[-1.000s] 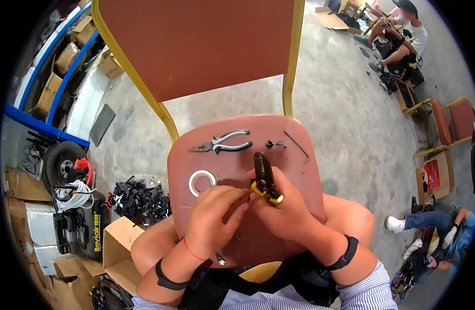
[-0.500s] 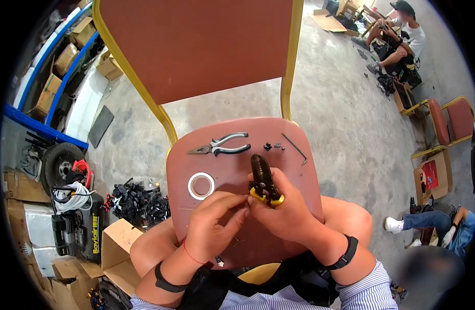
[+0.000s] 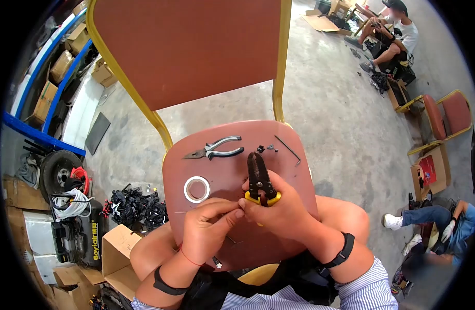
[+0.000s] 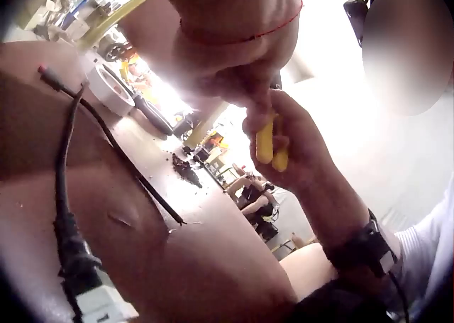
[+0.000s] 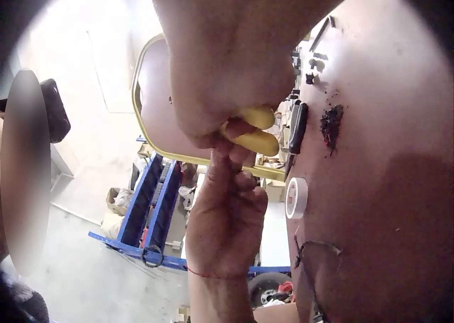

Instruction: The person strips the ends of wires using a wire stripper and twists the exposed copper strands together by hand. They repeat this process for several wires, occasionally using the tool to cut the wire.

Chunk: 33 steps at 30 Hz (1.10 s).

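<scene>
While the yellow-handled wire stripper point(image 3: 258, 176) is gripped by the right hand point(image 3: 279, 206), its long axis is pointed forward from those curled fingers, its dark nose beyond them and its handles within their grasp; the left hand point(image 3: 204, 227), farther from the nose, is placed just left of the right fingers, its thumb and forefinger held close together, though whether anything is pinched there cannot be told

right hand point(image 3: 279, 207) curled, left hand point(image 3: 207, 223) alongside
</scene>
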### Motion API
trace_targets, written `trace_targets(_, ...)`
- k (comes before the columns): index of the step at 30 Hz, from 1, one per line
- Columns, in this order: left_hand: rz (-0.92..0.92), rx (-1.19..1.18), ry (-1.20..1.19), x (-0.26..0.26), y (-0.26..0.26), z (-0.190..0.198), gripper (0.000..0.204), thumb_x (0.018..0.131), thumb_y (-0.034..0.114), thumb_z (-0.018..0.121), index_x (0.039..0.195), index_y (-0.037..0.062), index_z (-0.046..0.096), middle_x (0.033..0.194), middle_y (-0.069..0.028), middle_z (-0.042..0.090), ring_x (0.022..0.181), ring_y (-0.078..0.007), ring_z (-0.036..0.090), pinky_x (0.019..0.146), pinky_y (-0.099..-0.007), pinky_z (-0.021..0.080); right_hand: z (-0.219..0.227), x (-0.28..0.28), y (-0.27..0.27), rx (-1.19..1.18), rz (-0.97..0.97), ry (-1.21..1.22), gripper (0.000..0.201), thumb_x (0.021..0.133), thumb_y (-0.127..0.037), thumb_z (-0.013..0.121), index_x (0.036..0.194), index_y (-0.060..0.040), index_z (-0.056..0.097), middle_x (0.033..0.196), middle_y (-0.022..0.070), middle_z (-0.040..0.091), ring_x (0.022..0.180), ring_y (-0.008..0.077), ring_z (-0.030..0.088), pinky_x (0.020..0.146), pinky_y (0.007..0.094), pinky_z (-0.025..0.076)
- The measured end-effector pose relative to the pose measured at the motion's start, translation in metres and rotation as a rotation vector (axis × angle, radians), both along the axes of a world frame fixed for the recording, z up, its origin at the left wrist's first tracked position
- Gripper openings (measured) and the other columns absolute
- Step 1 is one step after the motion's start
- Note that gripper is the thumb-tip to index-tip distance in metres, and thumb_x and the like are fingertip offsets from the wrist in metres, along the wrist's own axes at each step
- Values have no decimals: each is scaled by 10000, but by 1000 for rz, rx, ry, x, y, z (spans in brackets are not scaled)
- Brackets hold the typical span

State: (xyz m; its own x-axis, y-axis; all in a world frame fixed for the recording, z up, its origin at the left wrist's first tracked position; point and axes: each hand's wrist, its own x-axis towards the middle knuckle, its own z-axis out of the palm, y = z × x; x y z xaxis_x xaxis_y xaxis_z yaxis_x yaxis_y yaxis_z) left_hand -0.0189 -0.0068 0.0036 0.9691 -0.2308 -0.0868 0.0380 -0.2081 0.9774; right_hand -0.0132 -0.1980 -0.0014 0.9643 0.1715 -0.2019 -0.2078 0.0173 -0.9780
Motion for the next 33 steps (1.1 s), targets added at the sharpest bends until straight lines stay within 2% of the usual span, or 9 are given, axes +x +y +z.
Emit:
trace_targets(3,27,4,-29,-1,-2,1,121,888,22,777,998,-25,756,936,-100,734,833,-154,675,722,-273,530,6,-2,3,61,-56,63,275,909,-126,783,1077,-40,582,864,6,631,809,76,580,706,269,506)
trace_targets(7,3,141,-94,1,-3,10,113,932,49,744,1018,-24,743,925,-73,732,837,-146,671,736,-259,525,12,2,-1,207,0,186,291,946,-128,754,1143,-41,559,888,27,660,817,101,635,687,265,525)
trace_targets(9,61,-48,140,1,-3,1,135,959,71,722,1058,-20,731,919,-53,724,838,-138,665,746,-254,521,20,7,-7,229,70,265,319,971,-100,721,1228,-29,546,916,57,688,822,130,684,661,272,542)
trace_targets(12,115,-238,314,0,0,-4,165,993,94,688,1113,-18,708,923,-35,710,845,-128,652,775,-254,518,22,11,-22,139,251,320,368,997,-85,671,1326,-16,521,1034,76,700,946,177,684,815,312,557)
trace_targets(15,129,-377,333,1,2,-8,184,1010,102,665,1143,-24,689,943,-41,703,855,-125,642,803,-263,522,12,5,-30,-200,291,-130,457,998,2,593,1434,-11,458,1197,111,669,1107,237,651,983,347,509)
trace_targets(21,151,-566,406,0,1,-9,203,1024,111,646,1171,-26,670,1002,-58,696,893,-128,636,837,-268,523,18,1,-24,-576,122,-368,756,780,193,503,1500,-7,392,1427,227,494,1366,376,489,1114,406,427)
trace_targets(24,149,-603,426,-1,-3,-8,198,1025,112,644,1170,-21,670,1015,-53,692,904,-126,630,840,-262,522,12,-1,-10,-696,90,-537,838,689,195,538,1494,15,387,1453,256,442,1391,453,415,1148,470,391)
trace_targets(27,132,-631,404,0,-7,-8,187,1025,108,641,1163,-15,671,1022,-48,690,901,-123,628,840,-261,523,10,-5,-3,-763,94,-570,835,677,175,569,1481,34,389,1444,262,443,1379,491,403,1159,528,363)
trace_targets(33,157,-611,430,0,-9,-9,166,1021,93,642,1142,-17,673,1024,-49,691,891,-120,631,843,-265,526,10,-8,1,-794,50,-574,834,666,155,598,1469,36,405,1417,250,463,1369,487,420,1159,538,363)
